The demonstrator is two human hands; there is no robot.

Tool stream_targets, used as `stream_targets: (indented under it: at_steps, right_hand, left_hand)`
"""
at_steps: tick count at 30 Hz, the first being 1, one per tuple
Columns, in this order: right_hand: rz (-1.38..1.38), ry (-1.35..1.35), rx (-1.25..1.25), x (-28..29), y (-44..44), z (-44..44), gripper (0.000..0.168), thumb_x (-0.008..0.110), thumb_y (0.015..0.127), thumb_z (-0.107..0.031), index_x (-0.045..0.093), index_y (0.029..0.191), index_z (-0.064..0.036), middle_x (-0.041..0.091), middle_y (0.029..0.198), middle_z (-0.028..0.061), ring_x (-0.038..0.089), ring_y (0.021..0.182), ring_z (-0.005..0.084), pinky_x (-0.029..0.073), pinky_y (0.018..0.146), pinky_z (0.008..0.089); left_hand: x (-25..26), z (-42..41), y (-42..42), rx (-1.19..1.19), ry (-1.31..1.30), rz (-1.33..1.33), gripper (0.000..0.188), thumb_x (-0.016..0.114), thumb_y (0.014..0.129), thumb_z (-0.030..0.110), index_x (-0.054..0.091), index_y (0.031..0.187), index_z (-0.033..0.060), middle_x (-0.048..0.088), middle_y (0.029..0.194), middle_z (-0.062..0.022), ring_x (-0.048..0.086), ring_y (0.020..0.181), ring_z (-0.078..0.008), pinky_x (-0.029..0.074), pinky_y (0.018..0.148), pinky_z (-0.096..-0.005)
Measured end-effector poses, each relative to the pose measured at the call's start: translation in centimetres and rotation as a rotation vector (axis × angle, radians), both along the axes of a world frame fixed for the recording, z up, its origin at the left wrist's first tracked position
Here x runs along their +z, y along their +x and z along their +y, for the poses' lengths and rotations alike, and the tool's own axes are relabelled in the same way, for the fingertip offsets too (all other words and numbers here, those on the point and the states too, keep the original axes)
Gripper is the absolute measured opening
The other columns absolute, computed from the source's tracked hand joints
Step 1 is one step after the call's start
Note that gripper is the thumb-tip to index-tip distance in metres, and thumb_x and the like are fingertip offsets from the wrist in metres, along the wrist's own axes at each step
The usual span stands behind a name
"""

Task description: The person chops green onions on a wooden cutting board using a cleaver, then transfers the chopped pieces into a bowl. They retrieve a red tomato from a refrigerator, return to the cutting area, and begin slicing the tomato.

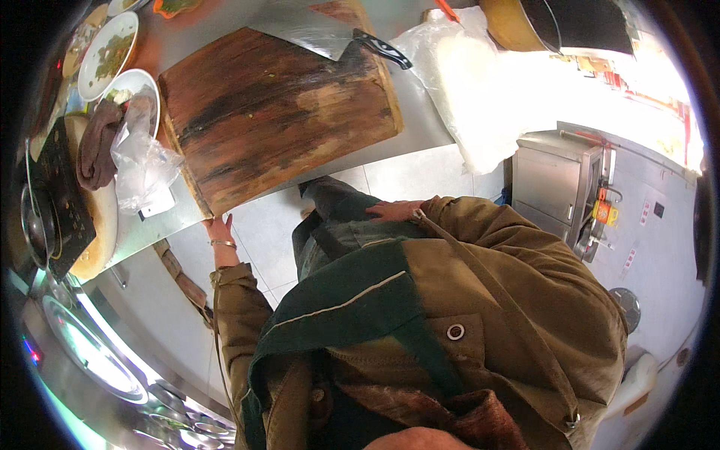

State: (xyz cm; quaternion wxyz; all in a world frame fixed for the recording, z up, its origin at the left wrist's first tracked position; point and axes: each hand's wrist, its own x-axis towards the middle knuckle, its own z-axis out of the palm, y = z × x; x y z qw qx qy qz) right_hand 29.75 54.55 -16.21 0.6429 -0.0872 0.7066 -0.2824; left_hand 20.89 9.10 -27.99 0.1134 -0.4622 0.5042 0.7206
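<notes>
My left hand touches the metal counter's front edge, by the near left corner of a wooden cutting board; its fingertips are partly hidden at the edge. My right hand rests on my thigh, over dark trousers, with nothing visible in it. Across the board's far right part lies a broad-bladed cleaver, its black handle pointing right. Left of the board, a white bowl holds food, with a clear plastic bag and a brown cloth against it.
A plate of chopped food stands at the far left. A clear bag with white contents overhangs the counter at right, near a large pot. A steel cabinet stands at right. Metal bowls show at lower left.
</notes>
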Motion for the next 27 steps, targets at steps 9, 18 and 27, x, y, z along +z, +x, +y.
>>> stream_targets:
  at_steps: [9, 18, 27]
  right_hand:
    - [0.393, 0.131, -0.375, -5.3, -1.5, -2.1, 0.062, 0.049, 0.086, -0.043, 0.035, 0.131, -0.003, 0.044, 0.128, 0.0207, 0.042, 0.119, 0.0319, 0.033, 0.1, 0.0369]
    - [0.628, -0.117, -0.579, -8.8, -7.2, -17.5, 0.055, 0.056, 0.08, -0.04, 0.045, 0.123, -0.008, 0.053, 0.114, 0.021, 0.049, 0.107, 0.0378, 0.039, 0.092, 0.04]
    - [1.143, 0.134, -1.141, -8.1, -6.2, -25.5, 0.036, 0.055, 0.077, -0.026, 0.049, 0.102, 0.0, 0.055, 0.095, 0.0206, 0.054, 0.084, 0.0347, 0.044, 0.075, 0.04]
  left_hand:
    - [-3.3, 2.5, 1.3, 0.05, 0.162, -0.082, 0.028, 0.047, 0.088, 0.021, 0.055, 0.11, 0.0065, 0.058, 0.114, -0.0086, 0.051, 0.107, -0.0242, 0.04, 0.09, -0.0348]
    - [2.4, 0.1, -1.0, -1.458, -0.932, 0.344, 0.03, 0.049, 0.075, 0.011, 0.058, 0.104, 0.0029, 0.06, 0.101, -0.0199, 0.055, 0.097, -0.0345, 0.042, 0.085, -0.0387]
    - [-3.0, -1.7, -1.8, -1.262, -0.955, 0.626, 0.02, 0.05, 0.082, 0.014, 0.062, 0.088, 0.0003, 0.061, 0.09, -0.0195, 0.058, 0.074, -0.0288, 0.047, 0.068, -0.036]
